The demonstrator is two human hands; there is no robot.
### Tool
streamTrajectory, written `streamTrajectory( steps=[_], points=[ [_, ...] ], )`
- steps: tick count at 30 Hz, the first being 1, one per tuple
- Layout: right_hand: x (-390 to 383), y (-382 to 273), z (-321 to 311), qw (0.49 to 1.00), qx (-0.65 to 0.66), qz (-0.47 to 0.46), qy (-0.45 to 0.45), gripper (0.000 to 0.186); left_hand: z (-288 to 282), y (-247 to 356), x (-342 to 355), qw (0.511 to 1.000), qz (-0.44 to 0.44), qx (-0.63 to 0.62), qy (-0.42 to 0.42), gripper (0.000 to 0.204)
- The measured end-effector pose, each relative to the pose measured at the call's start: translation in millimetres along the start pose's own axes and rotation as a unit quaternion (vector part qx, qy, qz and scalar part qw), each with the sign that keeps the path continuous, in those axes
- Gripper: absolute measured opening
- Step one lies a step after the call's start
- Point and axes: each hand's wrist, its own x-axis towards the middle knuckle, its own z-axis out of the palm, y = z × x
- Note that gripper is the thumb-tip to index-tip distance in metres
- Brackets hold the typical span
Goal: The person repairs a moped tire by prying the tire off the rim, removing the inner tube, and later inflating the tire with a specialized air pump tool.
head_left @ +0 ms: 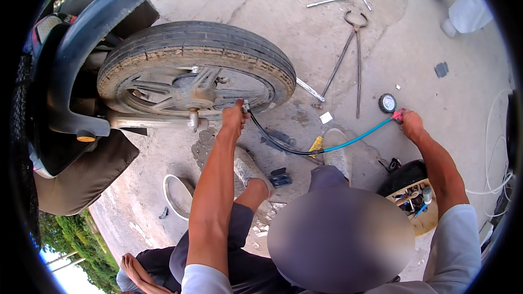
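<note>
A motorcycle wheel (196,38) with a dusty tyre and spoked alloy rim is at the upper left. At its near rim, my left hand (234,118) is closed round the metal end of an air hose (348,144). The hose, black near that hand and blue farther on, sags across to the right. My right hand (412,125) grips the red handle of a tyre inflator (399,115). The inflator's round dial gauge (387,103) faces up beside that hand. My left fingers partly hide the hose end, so its seating on the valve cannot be made out.
Long-handled tongs (358,43), a T-shaped wrench (335,2) and a metal bar (310,89) lie on the concrete beyond. A tool container (436,212) stands at the right. Lower left are a white ring-shaped object (178,197) and another person's hand (131,267). Another person's legs (468,11) show upper right.
</note>
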Motion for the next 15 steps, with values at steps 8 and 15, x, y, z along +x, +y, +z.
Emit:
streamTrajectory(
  steps=[8, 15],
  points=[
    [-3, -8, -4, 0.999, -0.001, 0.041, 0.005, 0.047, 4, 8, 9, 0.995, -0.087, -0.008, -0.044, 0.039],
    [-4, -19, -20, 0.998, -0.007, 0.059, -0.032, 0.058, -1, 7, 20, 0.993, -0.084, -0.075, -0.028, 0.023]
  ],
)
